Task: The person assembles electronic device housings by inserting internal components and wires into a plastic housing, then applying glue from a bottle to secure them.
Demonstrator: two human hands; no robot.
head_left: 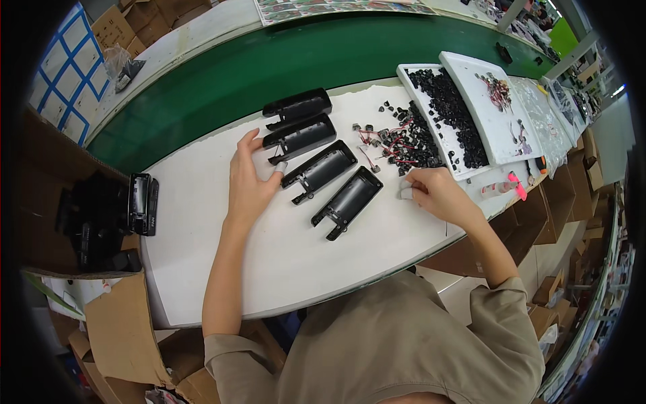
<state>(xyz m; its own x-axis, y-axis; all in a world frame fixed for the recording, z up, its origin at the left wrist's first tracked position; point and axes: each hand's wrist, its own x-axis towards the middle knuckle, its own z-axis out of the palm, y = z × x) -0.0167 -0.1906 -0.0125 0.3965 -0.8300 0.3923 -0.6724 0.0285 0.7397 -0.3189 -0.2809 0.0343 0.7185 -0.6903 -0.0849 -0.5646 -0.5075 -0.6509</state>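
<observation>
Four-sided, hollow black plastic housings lie in a slanting row on the white table sheet. My left hand (252, 180) has its thumb and fingers around the left end of one black plastic housing (299, 138), which rests on the sheet. Beyond it lies another housing (297, 106); nearer me are a third housing (320, 170) and a fourth housing (348, 200). At the right, my right hand (441, 194) is closed in a pinch, with pale covers on fingertips; what it holds is hidden. Just past it spreads a pile of small black parts (422, 138), some with red wires (387, 143).
A white foam tray (441, 121) of black pieces and a foam lid (494, 124) with wired parts lie right. Beside them stands a small bottle (498, 189) with a pink cap. A cardboard box (50, 155) holds black housings at left. A green belt (222, 101) runs behind.
</observation>
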